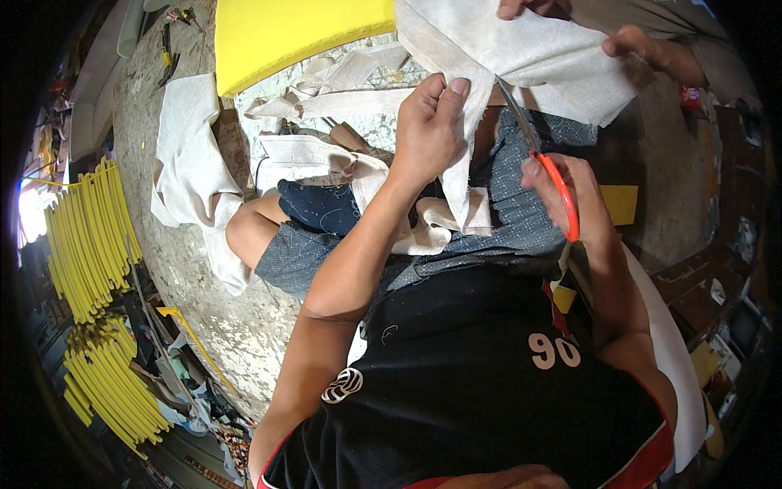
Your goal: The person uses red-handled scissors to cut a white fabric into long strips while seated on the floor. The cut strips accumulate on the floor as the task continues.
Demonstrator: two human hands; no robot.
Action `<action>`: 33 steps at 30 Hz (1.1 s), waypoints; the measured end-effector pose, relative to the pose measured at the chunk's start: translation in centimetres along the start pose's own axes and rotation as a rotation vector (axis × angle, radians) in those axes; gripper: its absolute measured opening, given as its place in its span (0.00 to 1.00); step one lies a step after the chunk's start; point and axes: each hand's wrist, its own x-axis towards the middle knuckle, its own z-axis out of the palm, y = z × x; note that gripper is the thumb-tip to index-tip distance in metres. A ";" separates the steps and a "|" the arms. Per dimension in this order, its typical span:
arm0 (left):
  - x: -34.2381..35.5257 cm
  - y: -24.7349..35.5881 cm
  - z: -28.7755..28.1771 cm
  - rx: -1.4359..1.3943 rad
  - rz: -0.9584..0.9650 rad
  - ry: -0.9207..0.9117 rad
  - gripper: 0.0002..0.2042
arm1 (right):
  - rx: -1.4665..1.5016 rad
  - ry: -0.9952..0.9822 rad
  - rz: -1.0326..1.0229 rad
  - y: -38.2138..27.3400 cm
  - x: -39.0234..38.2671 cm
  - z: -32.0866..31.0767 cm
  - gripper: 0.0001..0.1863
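My left hand (432, 126) pinches the edge of a white cloth (538, 61) between thumb and fingers, and a narrow tapering strip hangs below it. In my right hand (570, 191) are scissors (560, 191) with orange-red handles. Their metal blades point up and left and meet the cloth just right of my left hand; how far they are parted is hard to see. Another person's hand (652, 53) is at the cloth's far right side, with more fingers (521, 6) at the top edge. Cut cloth strips (440, 224) lie across my lap.
A yellow foam slab (301, 37) lies at the far side of the worn work surface (183, 269). White cloth (195, 155) drapes at left, near more strips (350, 102). Pliers (169, 57) lie at the far left. Stacked yellow foam strips (94, 236) stand beyond the left edge.
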 end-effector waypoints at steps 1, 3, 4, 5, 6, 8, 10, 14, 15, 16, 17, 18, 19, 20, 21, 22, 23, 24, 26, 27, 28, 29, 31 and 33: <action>-0.1 -0.2 -0.1 -0.014 0.004 -0.003 0.14 | 0.014 -0.016 0.051 -0.1 -0.2 0.0 0.32; -0.5 0.3 -0.2 -0.010 -0.019 -0.005 0.14 | 0.042 -0.042 0.157 -0.1 -0.5 -0.1 0.32; -0.6 0.5 -0.2 -0.008 -0.031 -0.006 0.14 | 0.063 -0.041 0.144 0.1 -0.6 0.0 0.32; -0.6 0.5 -0.2 0.005 -0.013 -0.009 0.13 | 0.084 -0.042 0.129 0.6 -0.6 0.1 0.32; -0.6 0.4 -0.2 0.017 0.005 -0.011 0.13 | 0.104 -0.043 0.114 0.9 -0.6 0.2 0.32; -0.6 0.5 -0.2 0.043 0.016 -0.015 0.13 | 0.120 -0.067 0.117 1.2 -0.5 0.0 0.36; -0.4 0.7 -0.2 0.070 0.002 -0.017 0.13 | 0.120 -0.076 0.093 1.2 -0.3 -0.1 0.36; -0.2 0.6 0.2 0.045 0.011 -0.020 0.13 | 0.109 -0.056 0.056 0.6 0.0 0.0 0.31; -0.2 0.6 0.3 0.036 0.014 -0.017 0.13 | 0.112 -0.052 0.063 0.5 0.0 0.0 0.31; -0.2 0.6 0.4 0.028 0.016 -0.014 0.13 | 0.116 -0.046 0.077 0.5 0.1 0.0 0.31; -0.2 0.6 0.4 0.025 0.019 -0.015 0.13 | 0.119 -0.041 0.090 0.5 0.2 0.1 0.31; -0.2 0.6 0.4 0.023 0.022 -0.016 0.13 | 0.122 -0.036 0.104 0.5 0.2 0.1 0.31; -0.2 0.6 0.4 0.021 0.024 -0.016 0.13 | 0.123 -0.034 0.099 0.6 0.3 0.1 0.31; -0.1 0.6 0.4 0.021 0.027 -0.016 0.13 | 0.124 -0.032 0.094 0.7 0.3 0.1 0.31; -0.1 0.6 0.4 0.022 0.029 -0.015 0.13 | 0.125 -0.030 0.089 0.8 0.3 0.2 0.31; -0.1 0.6 0.4 0.023 0.031 -0.014 0.13 | 0.128 -0.026 0.095 0.7 0.3 0.2 0.31; 0.0 0.5 0.4 0.029 0.034 -0.012 0.13 | 0.131 -0.021 0.102 0.4 0.3 0.2 0.31; 0.1 0.5 0.4 0.035 0.038 -0.010 0.13 | 0.134 -0.016 0.109 0.3 0.3 0.3 0.31; 0.1 0.5 0.4 0.037 0.041 -0.010 0.14 | 0.170 -0.009 0.129 0.7 0.4 0.5 0.32; 0.1 0.7 0.5 0.034 0.042 -0.012 0.14 | 0.188 -0.005 0.138 0.9 0.4 0.6 0.32; 0.1 0.8 0.6 0.030 0.043 -0.014 0.14 | 0.191 -0.002 0.123 1.0 0.5 0.7 0.33; 0.1 0.7 0.5 0.044 0.034 -0.019 0.14 | 0.193 -0.001 0.108 1.0 0.5 0.7 0.35; 0.1 0.6 0.2 0.071 0.017 -0.028 0.14 | 0.191 0.000 0.097 1.0 0.6 0.7 0.37; 0.0 0.6 0.2 0.101 0.016 -0.017 0.15 | 0.181 0.002 0.109 1.0 0.8 0.7 0.37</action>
